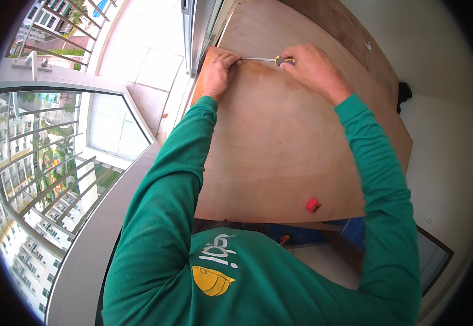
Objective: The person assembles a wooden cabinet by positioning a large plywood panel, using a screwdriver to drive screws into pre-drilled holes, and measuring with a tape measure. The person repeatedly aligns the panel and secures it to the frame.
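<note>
A large plywood sheet (280, 146) lies flat in front of me. My right hand (315, 68) grips the yellow-and-black handle of a screwdriver (272, 60) near the sheet's far edge. The metal shaft points left along that edge. My left hand (218, 70) rests on the sheet's far left corner, with its fingertips at the screwdriver's tip. Both arms wear green sleeves.
A small red object (313, 205) sits on the sheet near its front right edge. A darker wooden board (350, 32) lies beyond the sheet. To the left are a window frame (111, 179), a railing and a tiled balcony floor (139, 60). A white wall (443, 146) is on the right.
</note>
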The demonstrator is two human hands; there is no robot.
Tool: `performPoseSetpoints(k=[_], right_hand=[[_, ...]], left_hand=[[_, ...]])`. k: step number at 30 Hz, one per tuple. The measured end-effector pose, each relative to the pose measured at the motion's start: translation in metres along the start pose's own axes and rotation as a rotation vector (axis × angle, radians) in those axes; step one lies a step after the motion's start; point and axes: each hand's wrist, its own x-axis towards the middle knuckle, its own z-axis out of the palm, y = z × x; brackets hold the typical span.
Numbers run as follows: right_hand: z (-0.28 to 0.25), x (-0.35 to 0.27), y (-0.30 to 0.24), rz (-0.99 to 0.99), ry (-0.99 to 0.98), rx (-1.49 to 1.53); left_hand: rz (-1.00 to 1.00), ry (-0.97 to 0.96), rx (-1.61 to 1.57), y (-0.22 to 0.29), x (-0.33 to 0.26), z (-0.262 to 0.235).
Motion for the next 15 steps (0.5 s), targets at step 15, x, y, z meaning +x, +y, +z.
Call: performPoseSetpoints(k=[15], right_hand=[[-0.04, 0.061, -0.056, -0.238, -0.255, -0.515]], left_hand=[[0.029, -0.092, 0.111, -0.006, 0.0, 0.003]])
